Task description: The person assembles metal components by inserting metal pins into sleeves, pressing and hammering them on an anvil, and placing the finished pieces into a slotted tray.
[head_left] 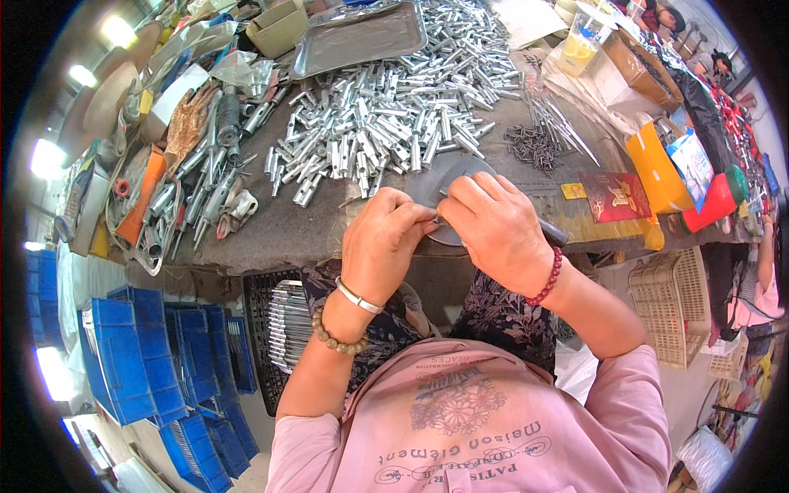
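My left hand (380, 240) and my right hand (496, 230) meet at the near edge of the workbench (288, 234), fingertips pinched together on a small metal part (436, 220) between them. A dark rod-like tool end (552, 233) sticks out from under my right hand. Both hands hover over a round grey metal disc (436, 182). Just beyond lies a big heap of short silver metal tubes (386, 115). What exactly the fingers grip is mostly hidden.
A steel tray (362, 37) sits at the back. Thin rods and dark small pins (534, 144) lie right of the heap. Larger tubes and a glove (187, 123) crowd the left. Blue crates (131, 353) and a dark crate of metal parts (279, 324) stand below; a beige basket (670, 304) right.
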The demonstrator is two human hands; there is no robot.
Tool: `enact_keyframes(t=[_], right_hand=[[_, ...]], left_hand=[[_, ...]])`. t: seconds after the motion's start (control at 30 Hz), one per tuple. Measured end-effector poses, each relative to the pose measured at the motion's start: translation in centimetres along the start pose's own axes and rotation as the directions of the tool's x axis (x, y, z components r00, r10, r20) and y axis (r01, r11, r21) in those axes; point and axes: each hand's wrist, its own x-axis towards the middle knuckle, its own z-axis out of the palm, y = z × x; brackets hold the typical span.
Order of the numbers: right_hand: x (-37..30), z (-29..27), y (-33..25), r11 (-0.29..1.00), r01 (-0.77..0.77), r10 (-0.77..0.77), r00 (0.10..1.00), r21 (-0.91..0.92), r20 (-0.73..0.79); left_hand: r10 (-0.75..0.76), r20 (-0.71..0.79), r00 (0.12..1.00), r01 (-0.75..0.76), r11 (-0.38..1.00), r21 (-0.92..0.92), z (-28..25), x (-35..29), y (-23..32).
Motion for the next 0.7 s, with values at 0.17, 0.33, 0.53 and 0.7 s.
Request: enact_keyframes(t=[0.17,0.33,0.53,0.7], right_hand=[[-0.3,-1.6,0.7,0.994,-0.104,0.103,0.994,0.024,0.046],[-2.5,-2.9,2.4,0.946,-0.322,0.325,0.933,-0.045,0.157],[-3.7,-4.1,1.3,0.888,-0.432,0.428,0.902,0.159,0.064],[-3.5,-4.7,0.0,0.951,-0.236,0.275,0.941,0.202,-0.197]], left_hand=[[-0.003,0.009,1.0,0.003,1.0,-0.002,-0.2,-0.1,-0.2],[-0.048,0.03,0.998,0.05,0.994,-0.098,-0.3,-0.1,-0.2],[-0.028,0.058,0.998,0.031,0.998,-0.054,-0.3,0.0,-0.2],[0.015,0.028,0.999,-0.013,0.996,-0.083,-0.2,0.1,-0.2]])
